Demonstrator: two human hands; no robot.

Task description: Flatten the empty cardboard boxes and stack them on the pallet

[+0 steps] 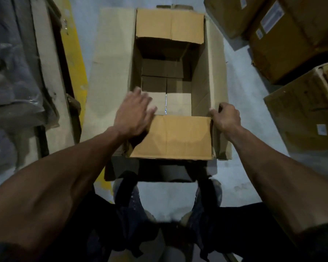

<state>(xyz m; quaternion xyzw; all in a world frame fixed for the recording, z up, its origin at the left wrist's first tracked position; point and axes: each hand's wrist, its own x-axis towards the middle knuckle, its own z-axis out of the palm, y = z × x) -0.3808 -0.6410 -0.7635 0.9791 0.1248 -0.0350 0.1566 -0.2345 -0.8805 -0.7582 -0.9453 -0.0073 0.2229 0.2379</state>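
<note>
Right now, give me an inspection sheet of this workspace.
Surface: grey concrete floor, with a yellow painted strip at left.
Job's things: one open cardboard box standing upright, flaps out, not yet flattened.
Clutter: closed cartons at right; plastic-wrapped goods at left.
Hands: left hand blurred, fingers straight over the near-left corner; right hand grips the near-right corner.
Cables: nothing seen.
Surroundings: dim warehouse; pallet not identifiable.
</note>
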